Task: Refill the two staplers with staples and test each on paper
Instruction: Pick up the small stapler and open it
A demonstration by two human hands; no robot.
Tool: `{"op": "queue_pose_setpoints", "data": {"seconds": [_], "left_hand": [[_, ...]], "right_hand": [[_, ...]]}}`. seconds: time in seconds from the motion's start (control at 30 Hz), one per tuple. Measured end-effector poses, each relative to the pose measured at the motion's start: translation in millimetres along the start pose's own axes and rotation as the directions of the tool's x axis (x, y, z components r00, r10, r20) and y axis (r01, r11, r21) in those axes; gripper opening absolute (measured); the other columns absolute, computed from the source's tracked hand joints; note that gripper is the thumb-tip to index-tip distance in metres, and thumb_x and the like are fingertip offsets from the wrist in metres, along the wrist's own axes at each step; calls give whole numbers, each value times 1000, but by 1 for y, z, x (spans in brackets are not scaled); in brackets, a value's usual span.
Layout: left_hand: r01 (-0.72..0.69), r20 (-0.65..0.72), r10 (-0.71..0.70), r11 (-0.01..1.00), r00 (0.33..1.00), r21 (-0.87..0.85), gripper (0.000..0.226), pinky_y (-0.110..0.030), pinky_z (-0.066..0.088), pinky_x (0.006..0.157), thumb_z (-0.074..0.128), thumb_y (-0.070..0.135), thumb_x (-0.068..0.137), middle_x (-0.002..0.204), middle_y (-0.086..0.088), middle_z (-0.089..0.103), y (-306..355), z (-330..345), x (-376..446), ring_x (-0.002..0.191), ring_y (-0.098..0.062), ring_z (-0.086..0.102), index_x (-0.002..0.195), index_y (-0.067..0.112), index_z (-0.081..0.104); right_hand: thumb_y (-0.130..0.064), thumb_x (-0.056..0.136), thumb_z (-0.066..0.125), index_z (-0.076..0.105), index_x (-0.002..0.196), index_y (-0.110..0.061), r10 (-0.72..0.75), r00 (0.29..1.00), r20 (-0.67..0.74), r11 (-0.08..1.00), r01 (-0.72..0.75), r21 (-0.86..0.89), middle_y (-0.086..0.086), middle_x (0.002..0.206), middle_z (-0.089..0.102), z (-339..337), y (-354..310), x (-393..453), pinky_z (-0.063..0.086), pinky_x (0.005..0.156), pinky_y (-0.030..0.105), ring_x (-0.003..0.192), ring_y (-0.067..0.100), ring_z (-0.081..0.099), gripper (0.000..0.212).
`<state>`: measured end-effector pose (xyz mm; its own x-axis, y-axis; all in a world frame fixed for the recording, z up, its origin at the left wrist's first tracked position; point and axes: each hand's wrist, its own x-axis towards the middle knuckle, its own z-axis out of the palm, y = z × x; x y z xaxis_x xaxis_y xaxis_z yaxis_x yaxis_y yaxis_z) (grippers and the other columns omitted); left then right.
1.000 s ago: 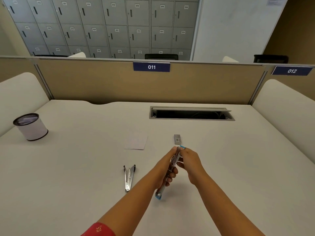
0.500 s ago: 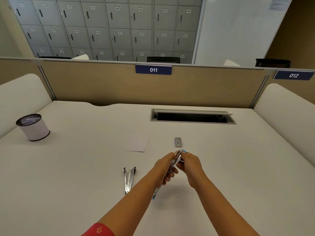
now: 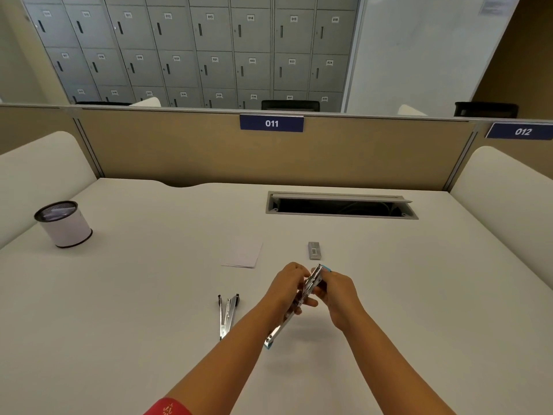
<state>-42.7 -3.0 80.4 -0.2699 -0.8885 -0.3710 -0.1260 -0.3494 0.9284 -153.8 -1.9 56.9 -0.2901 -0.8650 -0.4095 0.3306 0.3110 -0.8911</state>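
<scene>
Blue-tipped stapler (image 3: pixel 311 284) gripped by both hands, lifted slightly higher above the counter (image 3: pixel 419 295).
Loading is judged ongoing: left hand (image 3: pixel 288 284) and right hand (image 3: pixel 338 290) fingers stay curled round it.

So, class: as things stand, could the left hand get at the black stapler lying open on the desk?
Probably not yet: the left hand grips the blue stapler along with the right hand. The black stapler lies unobstructed beside the left forearm, once freed.

Relative to the paper (image 3: pixel 243 253) lying on the desk (image 3: pixel 119 295): staple box (image 3: pixel 314 250) lying right; open stapler (image 3: pixel 227 314) lying nearer; cup (image 3: pixel 63 224) standing far left; cable slot (image 3: pixel 341 205) sitting behind-right.
</scene>
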Motion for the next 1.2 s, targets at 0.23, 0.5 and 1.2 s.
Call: {"op": "queue_pose_setpoints", "data": {"seconds": [0.23, 0.5, 1.2], "left_hand": [[-85, 14, 86, 993, 996, -84, 27, -25, 49, 53, 43, 2, 77, 86, -3, 68, -9, -12, 1, 80, -26, 68, 60, 16, 57], [-224, -66, 247, 944, 967, 242, 30, -26, 46, 57, 62, -2, 68, 83, -1, 65, -34, -8, 0, 64, -15, 57, 68, 26, 51], [-216, -119, 388, 714, 914, 666, 26, -26, 44, 65, 49, 2, 79, 83, 4, 60, -79, -13, 2, 70, -15, 51, 90, 25, 52]], "right_hand": [[-7, 91, 49, 65, 78, -4, 48, 993, -105, 993, -36, 115, 9, 76, 61, -7, -2, 7, 48, 63, 21, 67, 16, 57, 21], [-5, 93, 47, 63, 97, 3, 161, 975, -152, 973, -130, 191, 11, 78, 61, -11, 11, 14, 48, 62, 22, 65, 17, 57, 18], [-11, 86, 54, 61, 109, -7, -178, 974, -141, 864, 86, -497, 7, 102, 61, -51, 20, 50, 46, 78, 32, 88, 22, 56, 25]]}}
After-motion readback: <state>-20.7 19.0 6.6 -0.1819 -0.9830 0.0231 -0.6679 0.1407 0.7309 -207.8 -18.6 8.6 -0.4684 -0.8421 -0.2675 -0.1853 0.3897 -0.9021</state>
